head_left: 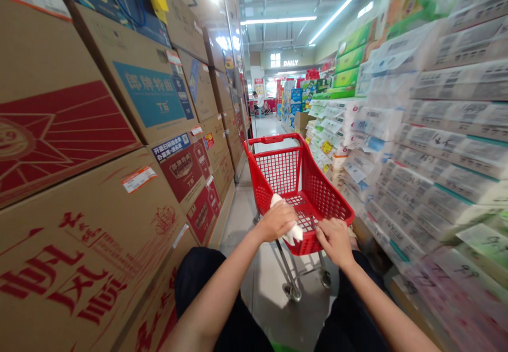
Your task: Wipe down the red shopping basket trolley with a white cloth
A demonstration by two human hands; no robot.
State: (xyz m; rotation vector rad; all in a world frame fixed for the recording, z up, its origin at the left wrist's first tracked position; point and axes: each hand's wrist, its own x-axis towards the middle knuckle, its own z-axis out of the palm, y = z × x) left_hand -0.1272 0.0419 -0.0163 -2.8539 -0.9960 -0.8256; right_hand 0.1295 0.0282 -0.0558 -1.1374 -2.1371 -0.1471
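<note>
A red plastic shopping cart (317, 193) stands in the aisle just ahead of me, its basket empty. My left hand (278, 220) rests on the cart's near rim, fingers closed on a crumpled white tissue (296, 232) that sticks out on both sides of the hand. My right hand (335, 241) grips the near rim of the cart beside it, fingers curled over the edge. Both forearms reach forward from the bottom of the view.
Stacked brown cardboard cartons (99, 182) with red and blue print wall the left side. Shelves of wrapped tissue packs (428, 145) line the right. The narrow tiled aisle (270, 129) runs ahead toward more displays; a person sits far down it (259, 101).
</note>
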